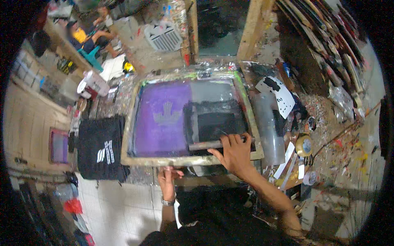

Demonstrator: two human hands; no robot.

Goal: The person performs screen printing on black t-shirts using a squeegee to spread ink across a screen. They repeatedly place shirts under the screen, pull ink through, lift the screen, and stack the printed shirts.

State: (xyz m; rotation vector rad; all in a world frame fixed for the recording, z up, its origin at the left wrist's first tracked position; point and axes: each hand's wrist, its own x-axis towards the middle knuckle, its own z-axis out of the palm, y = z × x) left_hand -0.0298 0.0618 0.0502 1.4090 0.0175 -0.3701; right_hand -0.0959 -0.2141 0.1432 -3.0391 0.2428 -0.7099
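Observation:
A wooden screen printing frame (129, 135) lies before me, its mesh purple on the left with a pale crown-like design. Dark ink covers much of the mesh's right half. My right hand (236, 149) grips a squeegee (205, 145) near the frame's front right, its bar lying across the inked mesh. At the near rail, left of centre, my left hand (167, 182) has its fingers partly curled against the frame's edge. A watch (167, 202) is on that wrist. What lies under the frame is mostly hidden.
Folded black cloth (100, 143) with a white print lies left of the frame. To the right are a clear sheet (269, 131), a white cut stencil (282, 98) and a tape roll (304, 145). A tub (95, 84) stands at back left; a person (84, 37) sits beyond.

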